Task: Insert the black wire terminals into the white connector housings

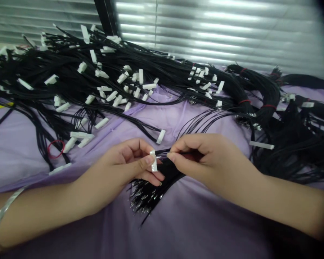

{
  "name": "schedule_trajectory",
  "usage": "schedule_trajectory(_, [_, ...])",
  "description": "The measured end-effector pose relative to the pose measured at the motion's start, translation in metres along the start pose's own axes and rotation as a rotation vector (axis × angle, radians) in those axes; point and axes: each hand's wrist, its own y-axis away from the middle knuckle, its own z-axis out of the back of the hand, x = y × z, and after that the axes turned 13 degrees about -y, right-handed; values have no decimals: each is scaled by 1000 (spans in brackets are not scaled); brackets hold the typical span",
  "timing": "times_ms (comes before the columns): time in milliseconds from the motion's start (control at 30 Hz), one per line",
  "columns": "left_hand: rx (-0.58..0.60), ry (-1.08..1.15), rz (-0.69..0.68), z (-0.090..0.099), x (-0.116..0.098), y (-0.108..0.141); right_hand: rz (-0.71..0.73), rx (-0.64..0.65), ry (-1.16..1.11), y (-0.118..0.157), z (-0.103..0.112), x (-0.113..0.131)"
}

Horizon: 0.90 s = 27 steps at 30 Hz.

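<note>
Between the thumb and fingers of my left hand (136, 162) is a small white connector housing (153, 162), held upright on its narrow end. My right hand (199, 154) pinches a thin black wire (164, 155) just to the right of the housing. A few black wires run from the housing towards the right fingertips; whether each is seated inside cannot be made out. Under both hands lies a bundle of black wires with bare metal terminals (144, 198), its tips fanned to the lower left. Another white connector on black wires (161, 136) rests just beyond my hands.
A large heap of black wires with white connectors (118, 79) spreads across the back left. Bundles tied with red bands (244, 101) lie at the back right. A red rubber band (56, 149) sits at left on the purple cloth (205, 216). Window blinds (218, 32) stand behind.
</note>
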Motion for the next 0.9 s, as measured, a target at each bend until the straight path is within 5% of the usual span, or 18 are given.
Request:
schedule_trajectory(400, [34, -28, -45, 0, 3, -1, 17, -11, 8, -1, -2, -3])
schedule_trajectory(900, [-71, -112, -1, -7, -5, -2, 101, 25, -18, -2, -8, -5])
